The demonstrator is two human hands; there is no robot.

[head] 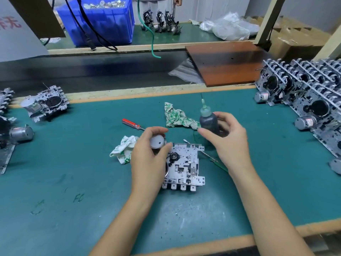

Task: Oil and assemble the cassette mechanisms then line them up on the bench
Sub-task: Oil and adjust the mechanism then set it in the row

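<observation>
The left hand [150, 156] curls its fingers round a small grey disc-faced part [156, 142], gripping it just above the far left corner of a cassette mechanism [184, 167]. That mechanism lies flat on the green surface [73, 163], near the middle, with its row of tabs toward the near edge. The right hand [226, 137] grips a dark oil bottle [209, 121] between thumb and fingers, held upright to the right of the mechanism and farther away, its pale green nozzle and thin needle pointing up.

A thin metal probe with a green handle [219, 164] lies slanted under the right hand, its tip crossing the mechanism's far right corner. A white and green rag [178, 118] lies just beyond the bottle, and a second rag [123, 149] sits crumpled at the left hand's left side. A red-handled screwdriver [132, 124] lies between the two rags, a little farther off.

On the right, a close row of mechanisms [310, 100] stands on edge along the surface. On the left, one mechanism with a silver motor [46, 104] rests apart, with others partly cut off by the left edge. Beyond the surface lie a brown board [225, 61], a blue crate [103, 21], clear plastic bags [230, 24] and a hanging green cable [152, 34].
</observation>
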